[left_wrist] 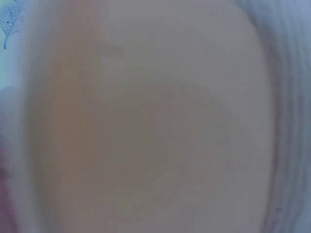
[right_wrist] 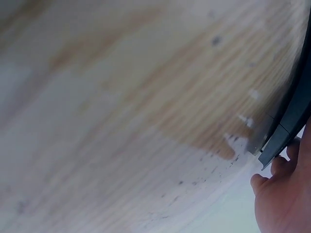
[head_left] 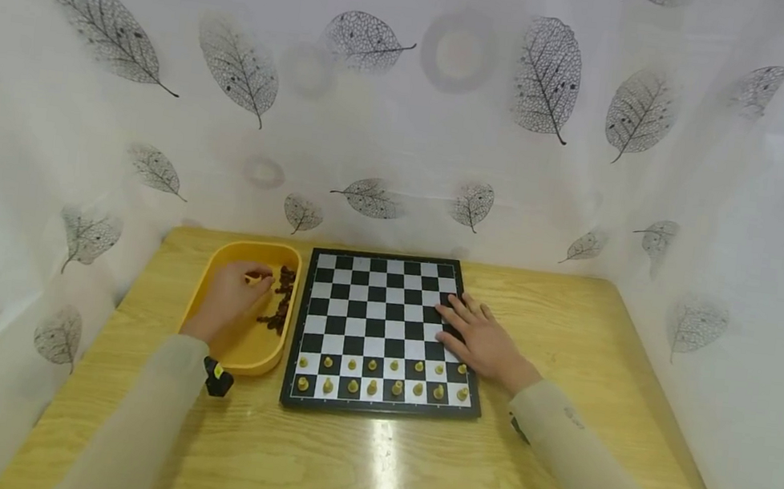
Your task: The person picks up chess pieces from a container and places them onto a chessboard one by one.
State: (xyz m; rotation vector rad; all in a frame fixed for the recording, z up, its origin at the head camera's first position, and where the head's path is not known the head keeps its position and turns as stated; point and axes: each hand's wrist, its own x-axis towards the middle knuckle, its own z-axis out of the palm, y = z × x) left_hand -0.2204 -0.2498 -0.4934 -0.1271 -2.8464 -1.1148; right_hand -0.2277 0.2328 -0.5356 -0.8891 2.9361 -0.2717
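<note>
A chessboard (head_left: 377, 307) with black and white squares lies on the table, its two near rows filled with upright yellowish chess pieces (head_left: 372, 387). My right hand (head_left: 485, 344) rests on the board's right side with its fingers spread; in the right wrist view, the fingers (right_wrist: 277, 167) lie along the board's dark edge (right_wrist: 286, 121). Left of the board, my left hand (head_left: 234, 291) reaches into a yellow tray (head_left: 255, 362), fingers bent, close to dark brown chess pieces (head_left: 282, 305). Whether its fingertips pinch a piece is too small to see. Blurred skin and sleeve fill the left wrist view.
The wooden table (head_left: 309, 461) extends in front of the board and to its right. A pale curtain (head_left: 405, 133) printed with leaves hangs behind the table and along both sides. Each wrist wears a dark strapped device, such as the left wrist device (head_left: 219, 378).
</note>
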